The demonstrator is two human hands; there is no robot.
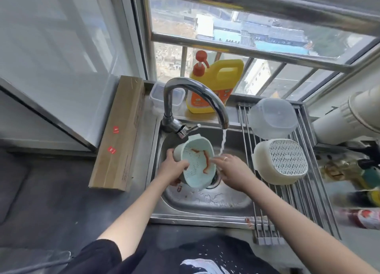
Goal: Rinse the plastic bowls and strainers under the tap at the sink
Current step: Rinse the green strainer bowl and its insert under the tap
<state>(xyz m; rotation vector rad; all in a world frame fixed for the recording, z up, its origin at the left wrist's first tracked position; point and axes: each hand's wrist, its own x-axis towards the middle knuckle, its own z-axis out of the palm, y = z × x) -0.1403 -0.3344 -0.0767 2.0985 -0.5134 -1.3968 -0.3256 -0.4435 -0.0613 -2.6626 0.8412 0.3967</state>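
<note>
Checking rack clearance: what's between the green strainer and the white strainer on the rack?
In the head view: the right hand, the water stream and the rack's left rods lie between the green strainer and white strainer.

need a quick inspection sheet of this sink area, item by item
surface: steel sink wet, tap running.
job's things: green strainer held tilted over the sink, reddish scraps inside; clear bowl and white strainer upside down on the rack.
clutter: yellow soap jug, clear box, long carton left of the sink, blurred items at far right.
hands: left hand grips the strainer rim; right hand at its other edge, under the stream, fingers blurred.
cables: nothing seen.
surroundings: window behind the sink, buildings outside.
</note>
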